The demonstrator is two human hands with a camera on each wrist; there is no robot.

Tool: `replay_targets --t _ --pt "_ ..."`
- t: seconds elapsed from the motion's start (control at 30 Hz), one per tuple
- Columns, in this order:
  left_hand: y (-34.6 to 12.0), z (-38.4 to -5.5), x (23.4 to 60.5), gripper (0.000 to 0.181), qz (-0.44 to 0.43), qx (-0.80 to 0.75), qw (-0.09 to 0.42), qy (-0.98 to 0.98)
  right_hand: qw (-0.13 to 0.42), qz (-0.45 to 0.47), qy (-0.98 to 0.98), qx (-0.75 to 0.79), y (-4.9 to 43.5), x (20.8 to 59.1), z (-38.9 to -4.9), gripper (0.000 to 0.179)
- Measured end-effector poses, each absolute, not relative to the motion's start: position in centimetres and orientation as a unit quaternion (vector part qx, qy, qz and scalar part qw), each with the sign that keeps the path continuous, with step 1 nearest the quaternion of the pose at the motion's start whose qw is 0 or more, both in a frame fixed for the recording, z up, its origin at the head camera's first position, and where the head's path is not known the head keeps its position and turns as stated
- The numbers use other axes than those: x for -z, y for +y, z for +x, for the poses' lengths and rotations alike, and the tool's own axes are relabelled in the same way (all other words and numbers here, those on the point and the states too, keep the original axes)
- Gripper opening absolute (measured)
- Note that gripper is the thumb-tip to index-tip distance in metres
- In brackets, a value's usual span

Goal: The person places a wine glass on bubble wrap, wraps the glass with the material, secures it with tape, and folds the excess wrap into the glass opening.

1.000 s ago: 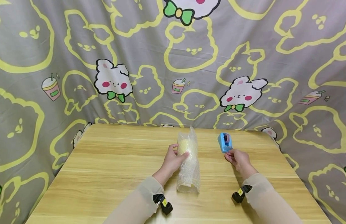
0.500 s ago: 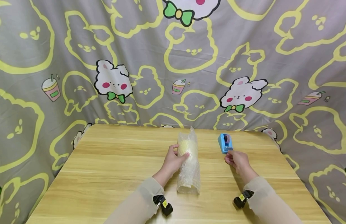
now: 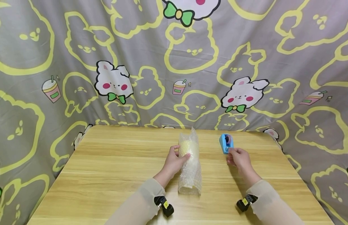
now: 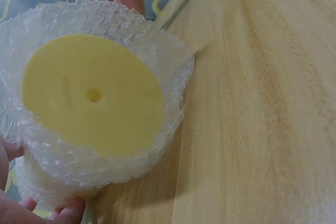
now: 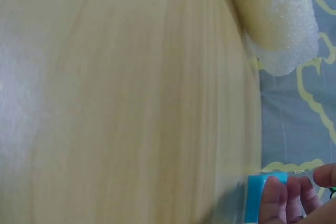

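A yellow cylinder wrapped in bubble wrap (image 3: 190, 173) lies lengthwise on the table. My left hand (image 3: 174, 161) grips it from the left, thumb on top. In the left wrist view its round yellow end (image 4: 121, 119), with a small central hole, faces the camera inside the open wrap. To the right stands a small blue tape dispenser (image 3: 223, 144) with a pinkish roll core. My right hand (image 3: 240, 159) is at its near, cutter end. In the right wrist view, thumb and fingers pinch a strip of clear tape (image 5: 300, 172) close to the blue body.
The wood-grain table (image 3: 112, 175) reaches back to a grey patterned curtain (image 3: 151, 56), which also hangs along both sides. A black wrist camera (image 3: 164, 207) sits on the left sleeve, another black wrist camera (image 3: 245, 203) on the right.
My right hand's fingertips have risen slightly at the dispenser's cutter end, and the right wrist has shifted a little. The left hand and the wrapped cylinder stay in place.
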State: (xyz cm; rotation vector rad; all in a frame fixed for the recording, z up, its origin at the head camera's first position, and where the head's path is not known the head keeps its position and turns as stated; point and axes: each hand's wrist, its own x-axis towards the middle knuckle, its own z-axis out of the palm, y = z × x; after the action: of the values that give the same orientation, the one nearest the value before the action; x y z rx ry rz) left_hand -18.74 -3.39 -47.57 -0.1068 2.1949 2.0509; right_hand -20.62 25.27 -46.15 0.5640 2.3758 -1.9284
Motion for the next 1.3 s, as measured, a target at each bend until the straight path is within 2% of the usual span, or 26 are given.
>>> replay_targets --t 0.27,0.63,1.3 --pt "-3.4 -18.7 47.6 0.070 -0.035 -0.680 0.069 0.729 -0.002 0.154 0.804 0.575 24.3 45.1 -20.2 0.032" --pt "-3.3 -18.7 47.5 0.069 -0.038 -0.680 0.071 0.729 -0.043 0.106 0.851 0.513 22.9 44.2 -20.0 0.026" --pt "-3.2 -18.6 47.6 0.071 -0.042 -0.670 0.068 0.738 -0.083 0.036 0.875 0.476 19.6 42.6 -20.0 0.021"
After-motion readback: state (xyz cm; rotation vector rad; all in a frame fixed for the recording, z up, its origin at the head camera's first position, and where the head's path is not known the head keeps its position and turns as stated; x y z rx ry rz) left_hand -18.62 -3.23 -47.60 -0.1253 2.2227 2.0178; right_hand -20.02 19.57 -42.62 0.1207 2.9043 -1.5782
